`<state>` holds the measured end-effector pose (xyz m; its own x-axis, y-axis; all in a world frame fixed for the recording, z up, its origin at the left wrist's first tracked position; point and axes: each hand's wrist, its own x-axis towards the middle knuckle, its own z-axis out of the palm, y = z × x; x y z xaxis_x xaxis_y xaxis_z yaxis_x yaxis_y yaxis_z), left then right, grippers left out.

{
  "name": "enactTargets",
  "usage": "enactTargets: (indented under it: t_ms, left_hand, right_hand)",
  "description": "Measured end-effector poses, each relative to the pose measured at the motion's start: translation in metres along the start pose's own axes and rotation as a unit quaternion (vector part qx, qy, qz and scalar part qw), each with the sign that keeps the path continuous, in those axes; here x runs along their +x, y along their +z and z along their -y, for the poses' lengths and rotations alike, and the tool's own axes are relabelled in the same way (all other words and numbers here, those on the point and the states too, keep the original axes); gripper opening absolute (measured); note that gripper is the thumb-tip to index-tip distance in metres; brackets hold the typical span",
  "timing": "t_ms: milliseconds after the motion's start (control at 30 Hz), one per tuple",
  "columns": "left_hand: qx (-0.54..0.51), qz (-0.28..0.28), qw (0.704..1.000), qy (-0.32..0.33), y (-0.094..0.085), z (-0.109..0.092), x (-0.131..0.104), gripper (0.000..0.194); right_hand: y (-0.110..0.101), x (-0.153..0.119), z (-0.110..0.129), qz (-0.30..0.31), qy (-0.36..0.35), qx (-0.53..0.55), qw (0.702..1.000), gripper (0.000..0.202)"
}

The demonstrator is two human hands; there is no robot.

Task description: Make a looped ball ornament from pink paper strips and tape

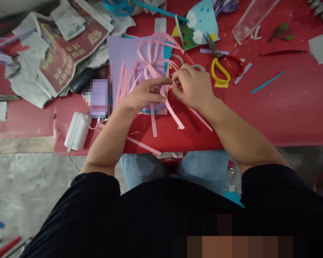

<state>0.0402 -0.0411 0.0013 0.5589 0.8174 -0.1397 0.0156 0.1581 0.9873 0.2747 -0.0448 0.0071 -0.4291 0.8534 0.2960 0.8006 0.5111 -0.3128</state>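
Pink paper strips (174, 114) are looped into a bow-like shape, with long tails hanging toward the table's front edge. My left hand (145, 94) grips a pink strip between thumb and fingers, its index finger stretched to the right. Close against that fingertip, my right hand (194, 85) is closed in a pinch; what it holds is too small to make out. Beneath the loops lies a lilac paper sheet (121, 48) with blue paper under it. Yellow-and-red handled scissors (221, 68) rest beyond my right hand.
On the red table (274, 118) are a crumpled newspaper (70, 53), a black computer mouse (83, 79), a white power bank (78, 130) with a cable, a clear plastic bottle (254, 18) and a decorated light-blue card (204, 21). Loose strips and scraps lie around.
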Motion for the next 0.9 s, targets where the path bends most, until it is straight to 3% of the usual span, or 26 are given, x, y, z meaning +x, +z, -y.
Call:
enactTargets:
  t_ms: [200, 433, 600, 900]
  left_hand:
    - [0.002, -0.028, 1.0, -0.003, 0.0, 0.001, 0.002, 0.055]
    - [-0.054, -0.021, 0.998, 0.001, 0.004, -0.005, 0.003, 0.045]
    - [-0.057, -0.071, 0.996, 0.0, 0.004, -0.008, 0.004, 0.048]
    - [-0.051, -0.058, 0.996, -0.038, 0.007, -0.02, -0.003, 0.04]
  right_hand:
    - [0.006, 0.001, 0.003, 0.006, 0.006, -0.002, 1.0, 0.022]
    - [0.014, 0.0, -0.003, -0.019, -0.011, 0.047, 0.999, 0.018]
    - [0.012, -0.003, -0.008, -0.073, 0.015, 0.097, 0.992, 0.036]
    - [0.016, -0.004, -0.01, -0.04, -0.002, 0.092, 0.995, 0.051]
